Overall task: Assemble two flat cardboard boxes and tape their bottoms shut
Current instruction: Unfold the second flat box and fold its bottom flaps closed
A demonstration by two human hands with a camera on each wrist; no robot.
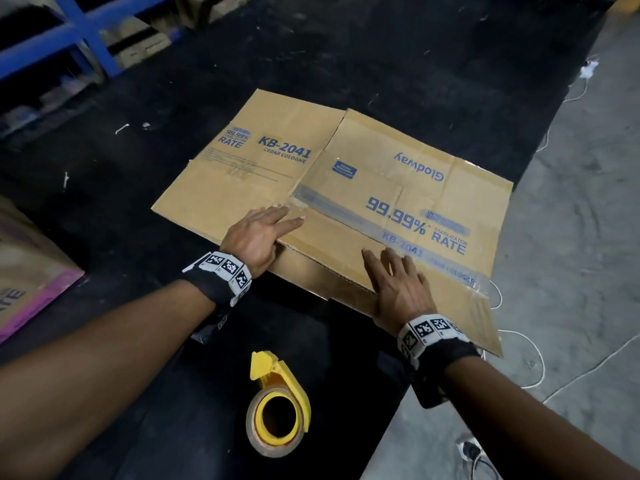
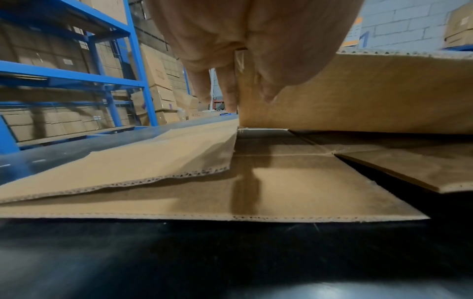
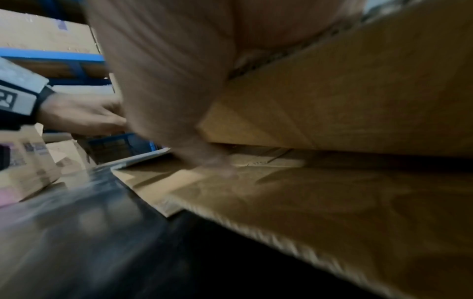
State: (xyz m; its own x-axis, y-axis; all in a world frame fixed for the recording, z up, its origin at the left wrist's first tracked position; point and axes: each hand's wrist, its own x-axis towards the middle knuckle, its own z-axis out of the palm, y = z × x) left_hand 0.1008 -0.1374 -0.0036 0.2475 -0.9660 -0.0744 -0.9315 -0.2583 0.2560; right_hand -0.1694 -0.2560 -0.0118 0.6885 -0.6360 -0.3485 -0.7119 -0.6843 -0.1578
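A flattened brown cardboard box (image 1: 381, 161) with blue print and an old clear tape strip lies on the black mat (image 1: 138, 209). My left hand (image 1: 277, 223) is at its near left edge, fingers straight on top. In the left wrist view the left hand (image 2: 245, 101) has its thumb under the lifted upper layer (image 2: 358, 95), above the lower layer (image 2: 294, 188). My right hand (image 1: 388, 268) holds the near edge the same way; its thumb (image 3: 166, 81) reaches under the raised panel (image 3: 358, 101). A yellow tape dispenser (image 1: 277, 403) lies on the mat between my forearms.
Another cardboard box (image 1: 31, 271) with a pink edge sits at the left. Blue shelving (image 1: 79, 32) stacked with cartons stands at the back left. Bare concrete floor (image 1: 571, 202) with thin white cords (image 1: 519, 341) runs along the right of the mat.
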